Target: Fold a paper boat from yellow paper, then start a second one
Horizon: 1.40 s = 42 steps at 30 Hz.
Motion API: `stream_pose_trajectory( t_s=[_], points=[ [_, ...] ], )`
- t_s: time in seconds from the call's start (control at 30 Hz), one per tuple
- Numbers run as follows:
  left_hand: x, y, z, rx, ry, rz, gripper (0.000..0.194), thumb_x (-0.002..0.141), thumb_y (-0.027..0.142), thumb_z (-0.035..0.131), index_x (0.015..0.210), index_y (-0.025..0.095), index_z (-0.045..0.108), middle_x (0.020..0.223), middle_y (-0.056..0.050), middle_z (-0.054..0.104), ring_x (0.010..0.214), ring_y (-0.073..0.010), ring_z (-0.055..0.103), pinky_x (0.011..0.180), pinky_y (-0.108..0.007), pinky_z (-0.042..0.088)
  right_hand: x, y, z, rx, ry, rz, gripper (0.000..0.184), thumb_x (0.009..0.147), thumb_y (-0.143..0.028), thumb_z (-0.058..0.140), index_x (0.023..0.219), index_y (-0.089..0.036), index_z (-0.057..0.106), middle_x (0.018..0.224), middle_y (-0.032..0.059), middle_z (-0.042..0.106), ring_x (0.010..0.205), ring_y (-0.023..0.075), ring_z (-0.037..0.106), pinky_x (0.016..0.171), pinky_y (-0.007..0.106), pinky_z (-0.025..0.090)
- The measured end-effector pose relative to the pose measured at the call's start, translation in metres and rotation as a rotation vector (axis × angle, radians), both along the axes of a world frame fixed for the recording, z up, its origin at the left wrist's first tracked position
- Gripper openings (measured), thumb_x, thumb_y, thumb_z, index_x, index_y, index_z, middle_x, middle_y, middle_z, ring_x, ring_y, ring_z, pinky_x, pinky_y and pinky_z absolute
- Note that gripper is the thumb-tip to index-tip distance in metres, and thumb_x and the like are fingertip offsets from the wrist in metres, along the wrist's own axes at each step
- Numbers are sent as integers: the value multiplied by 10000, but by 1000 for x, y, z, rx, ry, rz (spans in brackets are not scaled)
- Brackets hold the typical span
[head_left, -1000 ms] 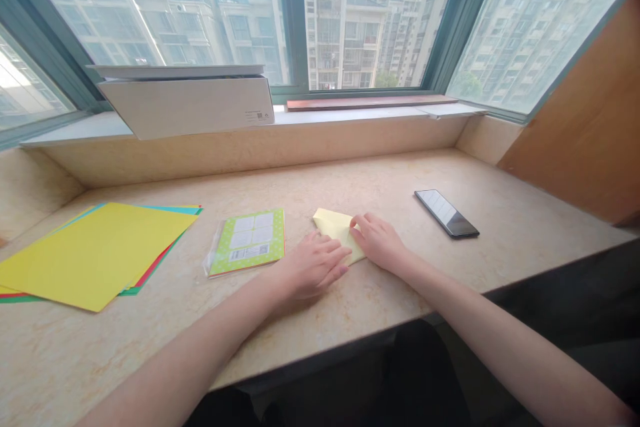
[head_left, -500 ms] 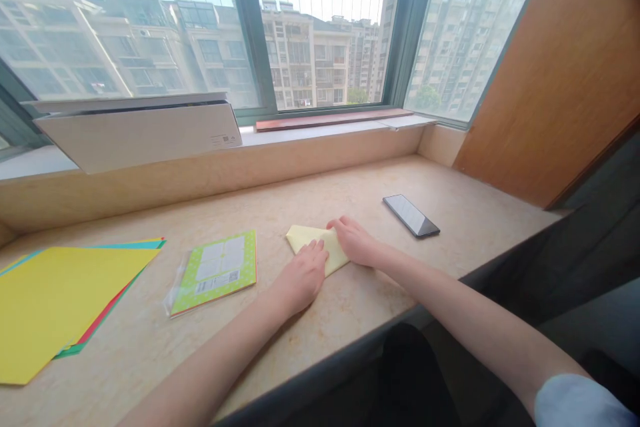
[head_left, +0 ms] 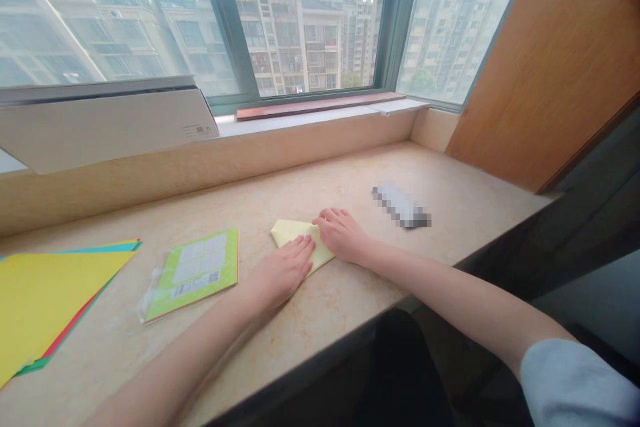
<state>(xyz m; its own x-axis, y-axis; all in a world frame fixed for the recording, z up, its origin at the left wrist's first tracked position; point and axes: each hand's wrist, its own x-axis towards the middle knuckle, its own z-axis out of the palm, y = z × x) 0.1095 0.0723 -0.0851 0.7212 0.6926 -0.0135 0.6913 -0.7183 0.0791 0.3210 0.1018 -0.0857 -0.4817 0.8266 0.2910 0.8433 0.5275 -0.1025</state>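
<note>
Marble counter (head_left: 350,167) under the window: left hand (head_left: 280,270) and right hand (head_left: 343,237) both press flat, fingers extended, on one folded pale yellow paper (head_left: 290,232) (steady sliding pressure should sharpen the crease). Beyond: one green packet (head_left: 193,273), one coloured sheet stack (head_left: 50,293), one blurred phone (head_left: 401,206).

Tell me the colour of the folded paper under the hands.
Pale yellow paper, head view.
</note>
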Motion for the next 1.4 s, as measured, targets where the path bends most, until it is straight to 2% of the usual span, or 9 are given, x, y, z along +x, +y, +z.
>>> stream_pose_trajectory(
  t_s=[0.07, 0.17, 0.37, 0.57, 0.73, 0.93, 1.03, 1.2, 1.4],
  points=[
    [2, -4, 5, -12, 19, 13, 550, 1037, 345, 271, 1484, 69, 433, 1573, -160, 379, 1490, -248, 315, 1234, -403, 241, 0, -4, 1, 15, 11, -50, 248, 1010, -199, 458, 960, -160, 698, 1065, 128, 634, 1003, 254, 527, 912, 386, 375],
    [5, -12, 13, -51, 10, 58, 537, 1036, 325, 274, 1499, 85, 405, 1588, -149, 360, 1499, -234, 293, 1233, -383, 233, 1, -9, 3, 38, 46, -109, 250, 1005, -246, 485, 948, -148, 708, 1122, 145, 637, 1042, 268, 534, 926, 400, 376],
    [5, -23, 15, -76, -88, 167, 520, 1031, 335, 316, 1499, 123, 398, 1571, -123, 411, 1473, -219, 355, 1221, -353, 270, -2, -10, -2, 37, 94, -95, 244, 1002, -244, 508, 913, -168, 721, 1164, 102, 653, 1076, 234, 562, 962, 364, 375],
    [6, -25, 7, -39, -180, 110, 438, 1040, 259, 310, 1410, 97, 480, 1533, -164, 456, 1454, -250, 385, 1208, -421, 308, -2, -7, -8, 8, 74, -110, 190, 989, -284, 552, 960, -186, 712, 1082, 96, 673, 1034, 243, 589, 924, 358, 403],
    [9, -26, 4, 31, -261, 115, 339, 1019, 222, 385, 1305, 119, 535, 1458, -170, 518, 1409, -268, 431, 1175, -437, 364, -1, -9, -9, -15, 50, -139, 241, 1001, -306, 531, 880, -195, 707, 966, 104, 672, 946, 252, 602, 859, 355, 421],
    [10, -26, 12, 37, -238, 137, 174, 983, 228, 470, 1066, 160, 606, 1131, -116, 620, 1088, -259, 587, 994, -424, 491, 0, -8, -12, -35, 88, -149, 259, 1010, -330, 504, 908, -190, 697, 948, 100, 652, 941, 256, 599, 837, 354, 425],
    [11, -27, 14, 82, -219, 134, 174, 979, 232, 476, 1070, 162, 607, 1088, -111, 622, 1049, -270, 570, 970, -450, 486, 3, -4, -17, -44, 132, -145, 220, 992, -337, 531, 960, -185, 687, 986, 91, 653, 963, 251, 600, 866, 352, 424],
    [11, -28, 15, 75, -217, 114, 213, 987, 217, 452, 1144, 148, 578, 1061, -107, 632, 1013, -258, 570, 931, -411, 502, 6, 1, -21, -51, 205, -151, 179, 942, -325, 590, 1002, -171, 659, 1006, 85, 672, 976, 247, 611, 889, 360, 426],
    [11, -28, 15, 78, -185, 130, 142, 983, 216, 460, 991, 157, 589, 1035, -104, 640, 1028, -262, 572, 916, -399, 509, 6, 5, -18, -51, 279, -166, 161, 902, -288, 630, 1005, -182, 694, 990, 75, 706, 945, 246, 650, 875, 369, 447]
  ],
)
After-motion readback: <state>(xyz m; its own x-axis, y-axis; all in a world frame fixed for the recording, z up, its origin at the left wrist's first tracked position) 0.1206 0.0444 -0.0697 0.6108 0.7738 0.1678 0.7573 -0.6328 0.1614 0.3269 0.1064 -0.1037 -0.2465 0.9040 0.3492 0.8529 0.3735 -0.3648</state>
